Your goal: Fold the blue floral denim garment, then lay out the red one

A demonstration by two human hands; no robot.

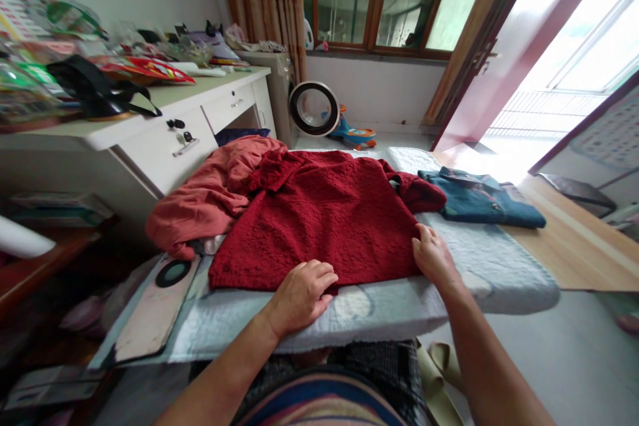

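Note:
A dark red, textured short-sleeved top (pixel 329 219) lies spread out on a pale blue quilted cover (pixel 349 313), its hem facing me. My left hand (pixel 302 296) is closed over the middle of the hem, with the thumb below and the fingers on the cloth. At the right end of the hem, my right hand (pixel 433 254) pinches the side edge of the top. Beside the left sleeve is a crumpled coral-pink garment (pixel 210 186). Folded blue denim clothing (pixel 484 196) rests to the right.
A phone-shaped flat object (pixel 154 313) with a dark round disc lies at the cover's left edge. A white desk (pixel 174 113) heaped with packets stands on the left. Behind are a front-loading washing machine (pixel 314 108) and a blue toy car (pixel 354 132). A wooden board (pixel 574 233) extends at right.

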